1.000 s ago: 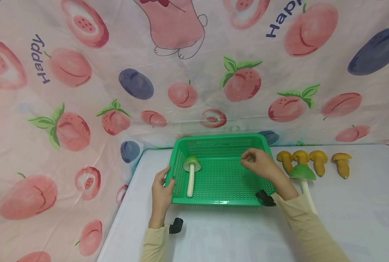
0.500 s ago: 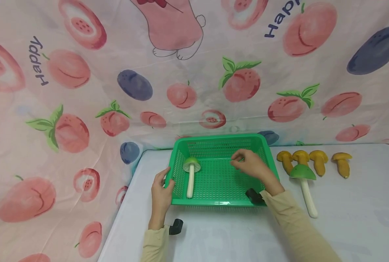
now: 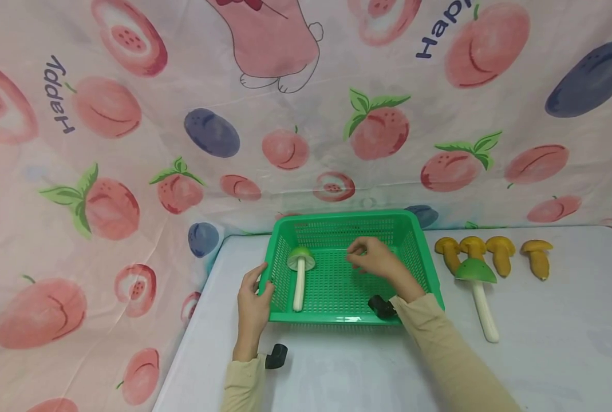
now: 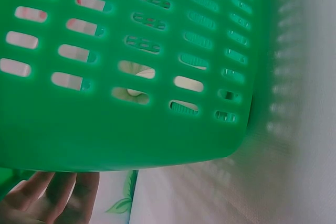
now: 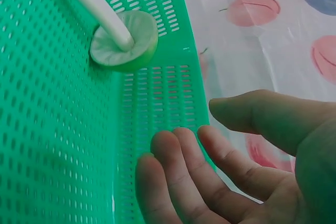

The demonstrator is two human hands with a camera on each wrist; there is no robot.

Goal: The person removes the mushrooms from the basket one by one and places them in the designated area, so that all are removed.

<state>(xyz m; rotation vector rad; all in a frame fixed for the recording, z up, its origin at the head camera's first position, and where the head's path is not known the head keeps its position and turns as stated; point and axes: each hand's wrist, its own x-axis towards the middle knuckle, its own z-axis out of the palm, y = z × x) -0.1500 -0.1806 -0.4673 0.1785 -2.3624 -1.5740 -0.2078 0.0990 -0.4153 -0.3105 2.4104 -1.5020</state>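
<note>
A green-capped mushroom with a long pale stem lies along the left side of the green plastic basket. My left hand holds the basket's left rim, its fingertips partly hidden by the edge in the left wrist view. Over the middle of the basket hovers my right hand, fingers loosely bent and nothing between them. In the right wrist view the thumb stands apart from the fingers, and the mushroom's cap shows beyond them, untouched.
Right of the basket, another green-capped mushroom lies on the white table. Several yellow-brown mushrooms line up behind it. A fruit-patterned cloth rises behind the table.
My right hand has moved left, from the basket's right side to over its middle. The left hand, the basket and the mushrooms have stayed in place.
</note>
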